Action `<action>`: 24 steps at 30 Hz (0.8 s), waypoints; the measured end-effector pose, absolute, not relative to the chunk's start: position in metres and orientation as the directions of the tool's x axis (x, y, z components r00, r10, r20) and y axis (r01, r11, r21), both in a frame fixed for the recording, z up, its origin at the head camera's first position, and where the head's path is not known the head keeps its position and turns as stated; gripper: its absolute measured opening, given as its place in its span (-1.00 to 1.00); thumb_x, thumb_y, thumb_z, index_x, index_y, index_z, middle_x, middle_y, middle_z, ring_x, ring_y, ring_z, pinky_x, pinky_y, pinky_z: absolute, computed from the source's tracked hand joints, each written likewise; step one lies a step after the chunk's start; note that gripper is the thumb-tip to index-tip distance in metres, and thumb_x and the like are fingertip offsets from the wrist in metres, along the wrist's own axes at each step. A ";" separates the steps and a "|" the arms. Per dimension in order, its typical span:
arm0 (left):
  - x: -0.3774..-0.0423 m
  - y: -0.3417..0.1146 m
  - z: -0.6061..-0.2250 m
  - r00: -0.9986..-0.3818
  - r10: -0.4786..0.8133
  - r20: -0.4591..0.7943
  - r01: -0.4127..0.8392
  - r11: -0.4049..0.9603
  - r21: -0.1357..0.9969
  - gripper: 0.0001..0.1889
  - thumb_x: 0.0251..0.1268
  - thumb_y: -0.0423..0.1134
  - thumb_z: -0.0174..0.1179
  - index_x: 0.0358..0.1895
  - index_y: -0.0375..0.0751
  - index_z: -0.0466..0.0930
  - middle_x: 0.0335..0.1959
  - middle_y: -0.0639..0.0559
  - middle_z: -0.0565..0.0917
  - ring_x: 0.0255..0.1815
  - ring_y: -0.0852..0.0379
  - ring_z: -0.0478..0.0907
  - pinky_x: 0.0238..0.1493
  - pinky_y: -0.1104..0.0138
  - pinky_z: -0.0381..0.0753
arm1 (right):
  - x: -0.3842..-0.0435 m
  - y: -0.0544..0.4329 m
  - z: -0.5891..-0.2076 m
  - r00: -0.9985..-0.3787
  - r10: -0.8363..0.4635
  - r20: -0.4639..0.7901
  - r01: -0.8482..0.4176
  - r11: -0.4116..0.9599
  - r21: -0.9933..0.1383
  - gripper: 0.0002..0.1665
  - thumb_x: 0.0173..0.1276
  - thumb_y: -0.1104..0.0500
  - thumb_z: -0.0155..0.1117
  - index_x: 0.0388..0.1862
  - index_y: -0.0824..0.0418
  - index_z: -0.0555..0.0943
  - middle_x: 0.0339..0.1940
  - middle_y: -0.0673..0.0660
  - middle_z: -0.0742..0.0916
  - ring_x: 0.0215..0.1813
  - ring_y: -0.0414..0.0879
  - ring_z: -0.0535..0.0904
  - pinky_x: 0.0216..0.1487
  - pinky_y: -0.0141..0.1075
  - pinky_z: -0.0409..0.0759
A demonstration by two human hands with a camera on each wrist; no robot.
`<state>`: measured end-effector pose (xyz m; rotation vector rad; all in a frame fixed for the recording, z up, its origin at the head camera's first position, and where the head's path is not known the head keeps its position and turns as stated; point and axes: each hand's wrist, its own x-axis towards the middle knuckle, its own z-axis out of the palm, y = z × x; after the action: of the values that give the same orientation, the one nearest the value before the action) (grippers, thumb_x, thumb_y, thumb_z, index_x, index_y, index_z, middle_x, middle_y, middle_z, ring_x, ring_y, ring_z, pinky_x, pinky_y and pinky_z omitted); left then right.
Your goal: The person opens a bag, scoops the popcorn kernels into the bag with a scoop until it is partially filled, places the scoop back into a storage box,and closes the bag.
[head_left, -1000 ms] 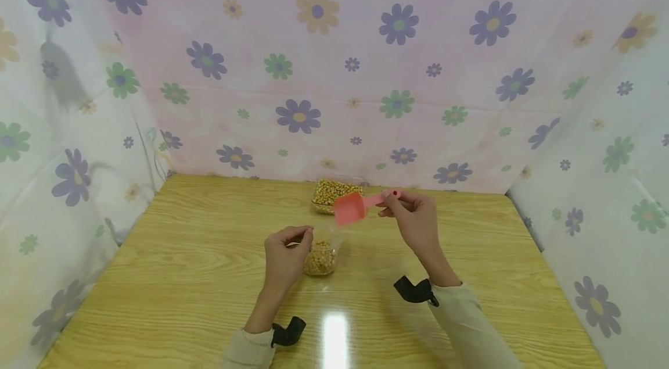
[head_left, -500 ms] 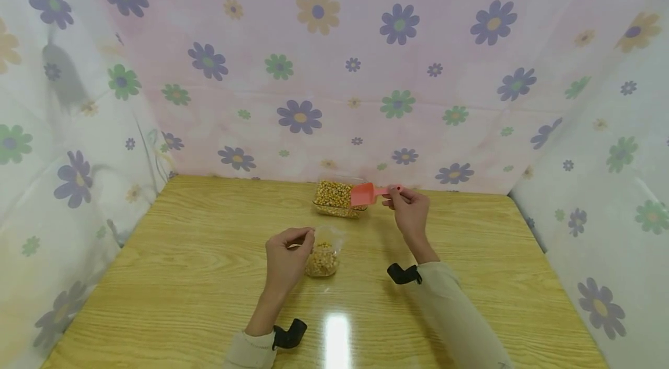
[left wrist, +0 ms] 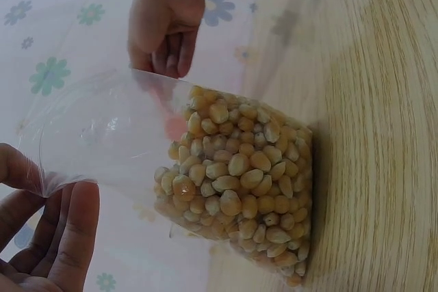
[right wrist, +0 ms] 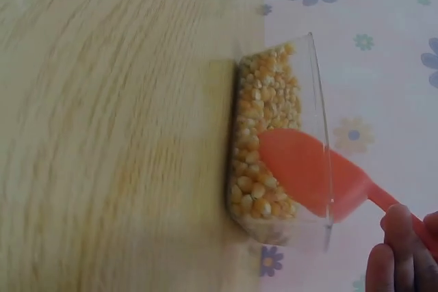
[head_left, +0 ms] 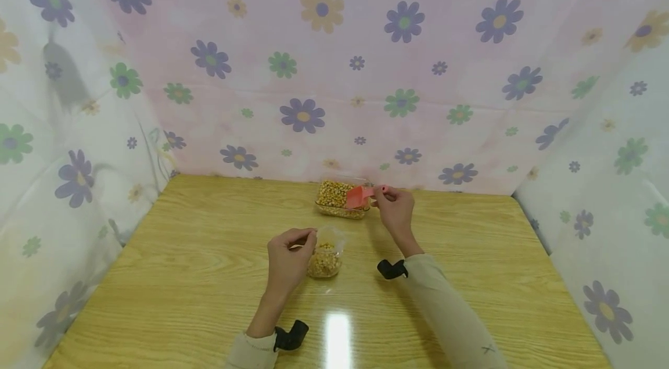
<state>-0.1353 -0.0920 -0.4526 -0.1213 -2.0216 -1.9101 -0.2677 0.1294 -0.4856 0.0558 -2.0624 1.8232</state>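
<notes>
My left hand (head_left: 290, 261) pinches the open top edge of a clear plastic bag (left wrist: 102, 128) between thumb and fingers. The bag stands on the table, its lower part filled with yellow corn kernels (left wrist: 233, 176). Farther back sits a clear rectangular container (right wrist: 310, 97) of corn kernels (right wrist: 263, 100). By its handle, my right hand (head_left: 395, 212) holds a pink-red scoop (right wrist: 304, 169) at the container's right end. The scoop's blade reaches inside the container, tilted down against the kernels. How deep its tip lies is hard to tell.
The wooden table (head_left: 198, 276) runs back to a flowered cloth (head_left: 340, 78), which also hangs at both sides. The container stands close to the back cloth, with the bag nearer me. Black wrist mounts (head_left: 291, 335) sit on both forearms.
My right hand has moved left and the scoop has gone back from above the bag's far side to the container, where its blade now dips in. The left hand has kept its pinch.
</notes>
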 end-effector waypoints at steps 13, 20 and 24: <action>-0.148 -0.095 -0.479 -0.938 -0.192 0.289 0.277 0.088 0.957 -0.88 0.34 -0.52 0.27 -0.18 -0.49 0.78 -0.31 -0.39 0.72 -0.34 -0.39 0.67 -0.46 0.52 0.67 | -0.278 0.136 -0.506 -0.954 0.296 0.047 -0.048 0.005 -0.999 -0.75 0.38 0.22 0.39 -0.20 0.46 0.76 -0.36 0.33 0.82 -0.50 0.00 0.75 -0.29 -0.19 0.79; -0.148 -0.099 -0.480 -0.937 -0.183 0.299 0.286 0.094 0.954 -0.88 0.36 -0.42 0.30 -0.17 -0.37 0.81 -0.34 -0.21 0.75 -0.37 -0.10 0.72 -0.44 0.46 0.69 | -0.274 0.144 -0.508 -0.946 0.314 0.083 -0.051 0.109 -0.993 -0.63 0.37 0.07 0.44 -0.09 0.39 0.76 -0.17 0.40 0.80 -0.20 0.25 0.78 -0.12 -0.01 0.78; -0.146 -0.100 -0.477 -0.942 -0.173 0.287 0.275 0.092 0.957 -0.88 0.37 -0.42 0.30 -0.16 -0.39 0.80 -0.33 -0.27 0.75 -0.35 -0.18 0.71 -0.43 0.48 0.68 | -0.260 0.152 -0.503 -0.908 0.371 0.194 -0.142 0.162 -0.976 -0.60 0.42 0.05 0.39 0.02 0.37 0.74 -0.10 0.41 0.78 -0.14 0.11 0.78 -0.21 -0.25 0.76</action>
<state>-0.1459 -0.0995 -0.4773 -0.1007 -2.0496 -1.9153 -0.2598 0.1519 -0.5027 -0.2168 -2.0570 1.7965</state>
